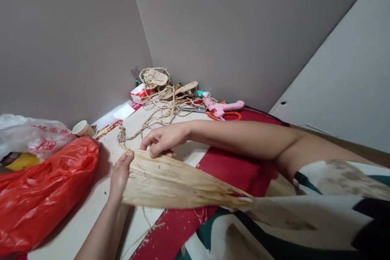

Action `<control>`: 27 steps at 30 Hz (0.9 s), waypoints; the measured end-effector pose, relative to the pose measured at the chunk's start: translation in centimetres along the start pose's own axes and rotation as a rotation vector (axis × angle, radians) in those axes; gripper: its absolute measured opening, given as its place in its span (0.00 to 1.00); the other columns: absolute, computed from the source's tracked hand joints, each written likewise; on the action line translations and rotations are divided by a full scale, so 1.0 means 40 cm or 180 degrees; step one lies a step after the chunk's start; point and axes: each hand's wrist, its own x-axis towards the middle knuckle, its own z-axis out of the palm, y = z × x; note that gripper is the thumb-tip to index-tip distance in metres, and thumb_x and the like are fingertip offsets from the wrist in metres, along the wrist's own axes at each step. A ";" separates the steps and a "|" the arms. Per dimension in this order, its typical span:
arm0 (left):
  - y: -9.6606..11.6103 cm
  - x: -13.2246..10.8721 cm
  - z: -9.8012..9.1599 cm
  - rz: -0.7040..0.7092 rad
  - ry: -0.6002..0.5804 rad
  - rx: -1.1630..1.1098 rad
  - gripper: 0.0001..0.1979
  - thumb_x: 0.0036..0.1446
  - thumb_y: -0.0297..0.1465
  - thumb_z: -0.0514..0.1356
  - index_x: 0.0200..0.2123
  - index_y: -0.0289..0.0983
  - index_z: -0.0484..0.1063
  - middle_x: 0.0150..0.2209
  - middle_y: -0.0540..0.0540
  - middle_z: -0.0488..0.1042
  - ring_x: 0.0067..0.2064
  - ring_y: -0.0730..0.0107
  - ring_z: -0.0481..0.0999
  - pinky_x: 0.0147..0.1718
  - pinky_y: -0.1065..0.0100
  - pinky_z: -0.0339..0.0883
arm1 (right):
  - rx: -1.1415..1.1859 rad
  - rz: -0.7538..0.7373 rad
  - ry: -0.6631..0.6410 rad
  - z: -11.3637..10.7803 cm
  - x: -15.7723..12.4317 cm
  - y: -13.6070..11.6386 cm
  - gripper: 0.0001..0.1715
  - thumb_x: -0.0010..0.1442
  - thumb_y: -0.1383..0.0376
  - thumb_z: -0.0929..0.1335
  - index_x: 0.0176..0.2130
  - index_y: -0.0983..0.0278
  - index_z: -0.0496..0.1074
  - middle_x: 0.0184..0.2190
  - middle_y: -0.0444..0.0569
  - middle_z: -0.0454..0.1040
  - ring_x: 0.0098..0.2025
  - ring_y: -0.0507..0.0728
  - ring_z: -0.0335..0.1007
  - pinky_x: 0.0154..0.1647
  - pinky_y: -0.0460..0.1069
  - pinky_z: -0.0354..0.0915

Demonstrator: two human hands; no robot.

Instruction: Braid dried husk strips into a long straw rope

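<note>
A wide, dried corn husk stretches from my hands toward the patterned clothing at the lower right, fanned out on the left and narrowing to the right. My left hand pinches its upper left corner with thumb and fingers. Along the top edge, my right hand is closed on the husk with curled fingers; some fingertips are hidden behind it. A braided cord of similar fibre rises from beside my left fingertips and runs back to a heap of cord. Whether it is joined to the husk is unclear.
At the back lie woven fibre soles, orange-handled scissors and a pink glue gun. A paper cup, a red plastic bag and a white plastic bag are at left. Fibre scraps litter red cloth.
</note>
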 end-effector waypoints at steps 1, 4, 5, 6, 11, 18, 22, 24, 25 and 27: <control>0.002 0.000 0.004 -0.0048 -0.0003 -0.0079 0.11 0.55 0.37 0.61 0.34 0.34 0.70 0.28 0.50 0.71 0.25 0.75 0.69 0.24 0.71 0.65 | -0.0141 0.0058 0.0064 0.002 0.006 0.026 0.09 0.52 0.73 0.63 0.36 0.68 0.65 0.14 0.35 0.60 0.15 0.45 0.55 0.16 0.40 0.53; 0.002 -0.007 0.019 -0.0107 0.0037 -0.0370 0.13 0.44 0.36 0.67 0.27 0.35 0.68 0.21 0.53 0.69 0.21 0.78 0.64 0.20 0.75 0.57 | -0.0380 -0.0010 0.0285 0.014 0.025 0.073 0.08 0.52 0.73 0.62 0.35 0.68 0.66 0.15 0.35 0.60 0.16 0.45 0.53 0.17 0.41 0.52; 0.000 -0.009 0.022 -0.0075 0.0052 -0.0430 0.14 0.42 0.36 0.68 0.26 0.35 0.68 0.21 0.53 0.69 0.21 0.79 0.65 0.20 0.76 0.57 | -0.0450 -0.0076 0.0379 0.020 0.030 0.079 0.07 0.52 0.73 0.62 0.34 0.68 0.65 0.15 0.35 0.59 0.16 0.45 0.53 0.18 0.41 0.52; -0.002 -0.011 0.025 -0.0022 0.0066 -0.0471 0.13 0.41 0.35 0.68 0.25 0.35 0.68 0.21 0.53 0.69 0.21 0.79 0.65 0.21 0.76 0.57 | -0.0536 -0.0135 0.0486 0.026 0.034 0.081 0.06 0.53 0.73 0.62 0.34 0.68 0.65 0.16 0.35 0.59 0.17 0.45 0.52 0.18 0.41 0.51; -0.024 -0.011 0.025 0.0236 0.0110 -0.0300 0.11 0.46 0.36 0.66 0.28 0.36 0.69 0.22 0.54 0.71 0.21 0.78 0.66 0.23 0.75 0.59 | -0.1230 -0.0297 0.1094 0.058 0.044 0.085 0.05 0.53 0.70 0.64 0.33 0.68 0.66 0.19 0.38 0.61 0.21 0.45 0.55 0.23 0.42 0.52; -0.027 -0.023 0.034 0.0669 0.0120 0.0275 0.11 0.52 0.37 0.61 0.25 0.35 0.67 0.20 0.54 0.69 0.21 0.78 0.65 0.24 0.76 0.59 | -0.2726 -0.1105 0.1958 0.106 0.035 0.088 0.12 0.54 0.59 0.67 0.33 0.66 0.65 0.29 0.45 0.68 0.30 0.49 0.58 0.30 0.45 0.52; -0.024 -0.026 0.040 0.0741 0.0140 0.0176 0.11 0.54 0.36 0.60 0.26 0.36 0.67 0.21 0.53 0.69 0.22 0.77 0.67 0.25 0.75 0.61 | -0.2492 -0.0655 0.1545 0.106 0.040 0.094 0.13 0.53 0.59 0.68 0.29 0.66 0.64 0.24 0.42 0.65 0.25 0.48 0.54 0.27 0.45 0.49; -0.024 -0.027 0.040 0.0760 0.0130 0.0148 0.11 0.54 0.37 0.61 0.27 0.36 0.67 0.21 0.54 0.69 0.22 0.77 0.67 0.24 0.75 0.62 | -0.1886 -0.0570 0.1430 0.100 0.048 0.104 0.14 0.53 0.60 0.69 0.26 0.67 0.63 0.22 0.40 0.63 0.24 0.46 0.54 0.27 0.43 0.51; -0.024 -0.028 0.040 0.0783 0.0119 0.0184 0.11 0.54 0.37 0.61 0.26 0.36 0.66 0.21 0.54 0.69 0.22 0.77 0.67 0.24 0.75 0.62 | -0.1547 -0.0521 0.1383 0.097 0.052 0.110 0.14 0.53 0.61 0.69 0.25 0.68 0.64 0.21 0.40 0.62 0.24 0.46 0.54 0.27 0.43 0.51; -0.022 -0.031 0.040 0.0797 0.0110 0.0292 0.12 0.54 0.39 0.60 0.26 0.36 0.66 0.21 0.54 0.69 0.21 0.77 0.66 0.22 0.75 0.61 | -0.0960 -0.0379 0.1279 0.093 0.059 0.121 0.13 0.53 0.62 0.69 0.25 0.69 0.66 0.20 0.39 0.60 0.23 0.45 0.54 0.25 0.42 0.52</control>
